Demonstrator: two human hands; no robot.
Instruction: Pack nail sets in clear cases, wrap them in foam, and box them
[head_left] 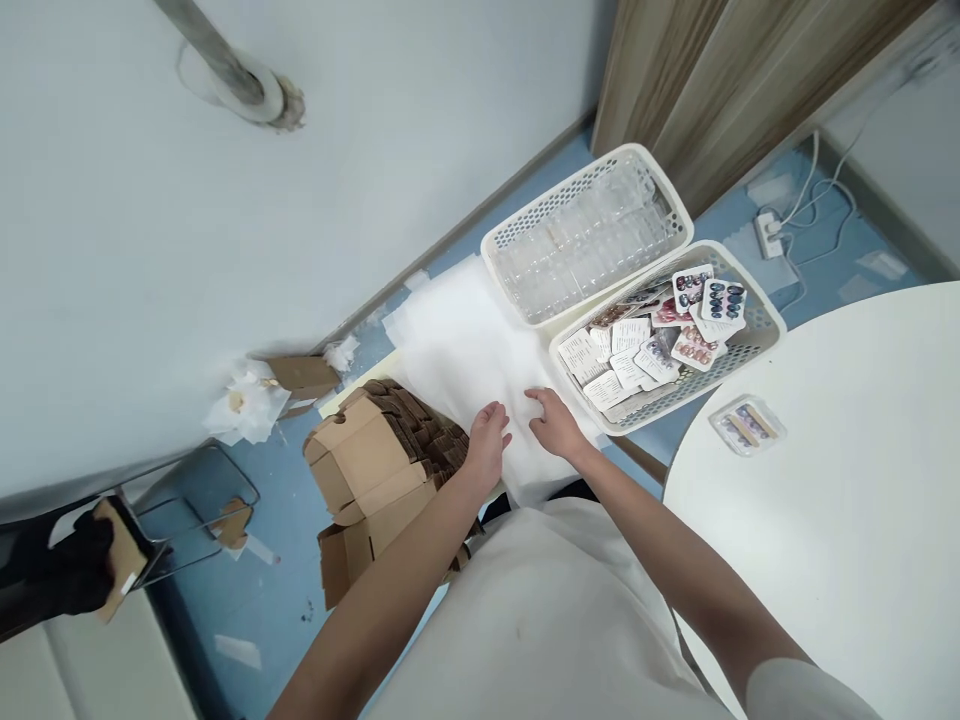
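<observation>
Both hands are over a white sheet (469,335) spread in front of the body. My left hand (489,440) is held near the stacked brown cardboard boxes, its fingers bent and apart from the thumb, with nothing visible in it. To its right, my right hand (553,422) has its index finger pointing left over the sheet and holds nothing visible. A white basket (761,350) with cards of coloured press-on nails (724,300) lies just right of my right hand. Behind it, another white basket (501,275) contains clear plastic cases (577,245).
Flattened cardboard boxes (379,460) are piled at the left. A round white table (847,520) on the right bears a clear case with nails (748,425). A power strip (769,235) lies on the blue floor; a metal-framed chair (199,515) stands at far left.
</observation>
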